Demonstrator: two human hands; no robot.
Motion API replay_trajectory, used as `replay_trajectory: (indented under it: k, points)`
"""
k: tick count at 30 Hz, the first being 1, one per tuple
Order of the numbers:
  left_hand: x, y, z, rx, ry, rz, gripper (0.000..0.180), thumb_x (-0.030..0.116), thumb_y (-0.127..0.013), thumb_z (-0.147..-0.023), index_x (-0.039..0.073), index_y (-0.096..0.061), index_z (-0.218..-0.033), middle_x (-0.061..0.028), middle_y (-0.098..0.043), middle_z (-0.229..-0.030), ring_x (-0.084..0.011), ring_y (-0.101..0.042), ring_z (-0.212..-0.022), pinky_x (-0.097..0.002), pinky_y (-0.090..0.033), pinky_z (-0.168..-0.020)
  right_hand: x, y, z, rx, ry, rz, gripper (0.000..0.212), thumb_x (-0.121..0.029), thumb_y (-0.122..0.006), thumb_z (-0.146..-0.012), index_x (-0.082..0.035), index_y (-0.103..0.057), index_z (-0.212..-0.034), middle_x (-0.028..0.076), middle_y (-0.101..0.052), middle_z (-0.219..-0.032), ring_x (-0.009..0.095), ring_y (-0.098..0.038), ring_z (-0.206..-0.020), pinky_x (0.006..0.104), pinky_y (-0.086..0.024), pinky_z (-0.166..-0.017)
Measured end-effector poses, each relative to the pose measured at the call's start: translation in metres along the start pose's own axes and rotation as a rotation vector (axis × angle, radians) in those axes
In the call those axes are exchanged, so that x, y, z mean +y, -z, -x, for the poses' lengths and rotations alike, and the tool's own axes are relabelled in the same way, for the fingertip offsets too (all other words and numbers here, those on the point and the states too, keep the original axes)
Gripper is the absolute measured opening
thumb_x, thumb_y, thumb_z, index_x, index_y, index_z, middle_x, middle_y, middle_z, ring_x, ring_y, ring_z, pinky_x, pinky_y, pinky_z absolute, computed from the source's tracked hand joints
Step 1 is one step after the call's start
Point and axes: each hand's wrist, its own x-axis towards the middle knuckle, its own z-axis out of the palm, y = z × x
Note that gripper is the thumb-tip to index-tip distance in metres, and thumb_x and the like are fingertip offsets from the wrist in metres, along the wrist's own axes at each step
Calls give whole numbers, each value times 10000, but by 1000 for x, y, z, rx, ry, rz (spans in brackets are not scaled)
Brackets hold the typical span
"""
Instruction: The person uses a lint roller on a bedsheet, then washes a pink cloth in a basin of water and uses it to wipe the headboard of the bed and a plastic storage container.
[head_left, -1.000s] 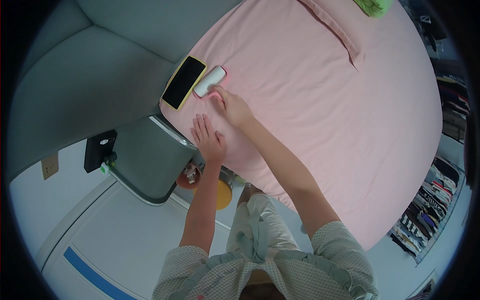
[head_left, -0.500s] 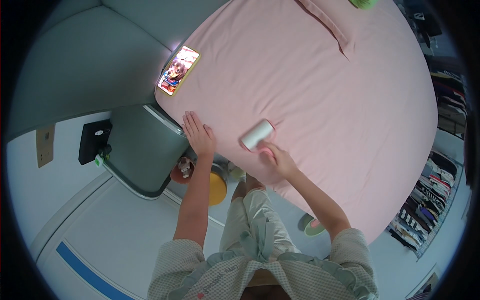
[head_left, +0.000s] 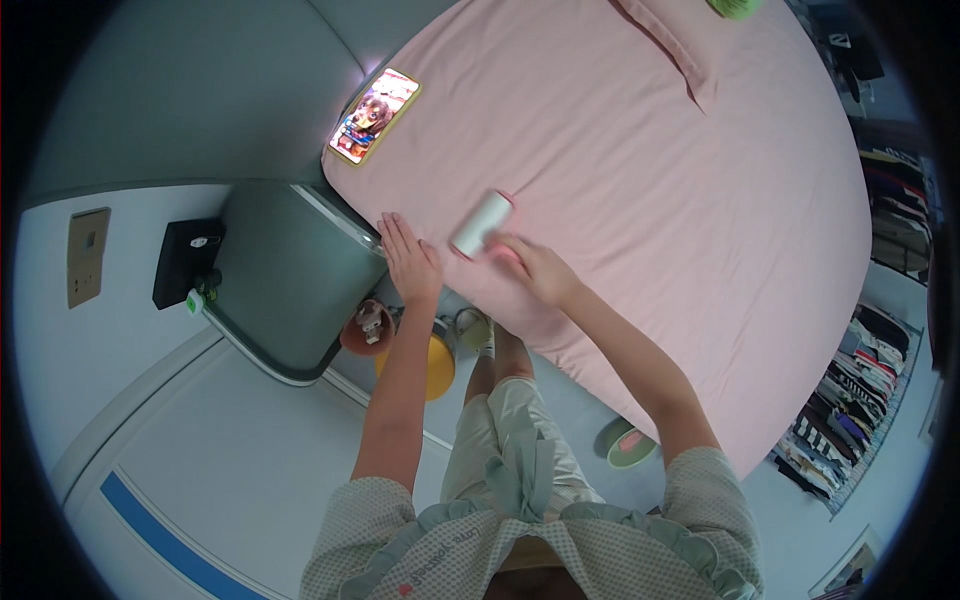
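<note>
A lint roller (head_left: 482, 224) with a white cylinder and a pink handle lies against the pink bed sheet (head_left: 640, 260). My right hand (head_left: 535, 268) is closed round its handle, the arm stretched forward from the right. Flat on the sheet at the bed's left edge, my left hand (head_left: 410, 262) rests with straight fingers and holds nothing. Beyond it, by the bed's far left corner, a lit phone (head_left: 375, 117) in a yellow-green case lies face up.
A grey headboard (head_left: 190, 100) rises on the left, with a grey bedside table (head_left: 290, 290) below it. On the floor are a yellow round stool (head_left: 432, 368), a reddish bin (head_left: 366, 328) and a green slipper (head_left: 631, 448). Folded clothes (head_left: 850, 410) line the right side.
My right hand has pushed the lint roller forward and to the left, closer to my left hand. The left hand stays flat on the sheet. My view has shifted slightly.
</note>
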Motion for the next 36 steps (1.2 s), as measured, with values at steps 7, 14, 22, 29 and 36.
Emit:
replay_trajectory:
  k: [7,14,22,29,36]
  points:
    - [-11,5,5,3,-151,-68,628,176,-442,-846,-51,-260,-1402,-208,-255,-1476,-352,-200,-1388,-458,-223,-1114,-22,-44,-105,132,40,-7,304,-184,-487,-913,-157,-516,-1214,187,-624,-1035,366,-607,-916,422,-483,-774]
    - [-7,13,8,-37,-143,-120,621,174,-454,-852,-43,-264,-1402,-212,-259,-1472,-356,-212,-1380,-467,-183,-1125,0,-27,-30,121,21,-25,298,-197,-480,-912,-151,-515,-1204,187,-630,-1008,374,-604,-904,430,-479,-758]
    - [73,18,37,-117,-262,49,596,151,-421,-867,-27,-254,-1411,-214,-237,-1478,-360,-200,-1381,-471,-149,-1135,28,0,139,143,-147,-47,306,-217,-470,-921,-132,-523,-1210,180,-616,-1082,380,-584,-971,427,-473,-827]
    - [138,-1,44,-222,-510,-2,597,195,-454,-873,8,-289,-1416,-164,-279,-1476,-300,-228,-1383,-444,-169,-1136,31,-11,283,190,-508,-54,292,-227,-468,-934,-145,-527,-1208,194,-623,-1051,402,-601,-907,446,-493,-763]
    - [172,-25,28,-236,-555,-86,610,221,-464,-874,46,-285,-1431,-149,-274,-1484,-288,-235,-1381,-439,-166,-1137,2,-21,315,275,-767,-144,277,-196,-486,-937,-118,-522,-1201,201,-639,-973,386,-631,-865,401,-498,-748]
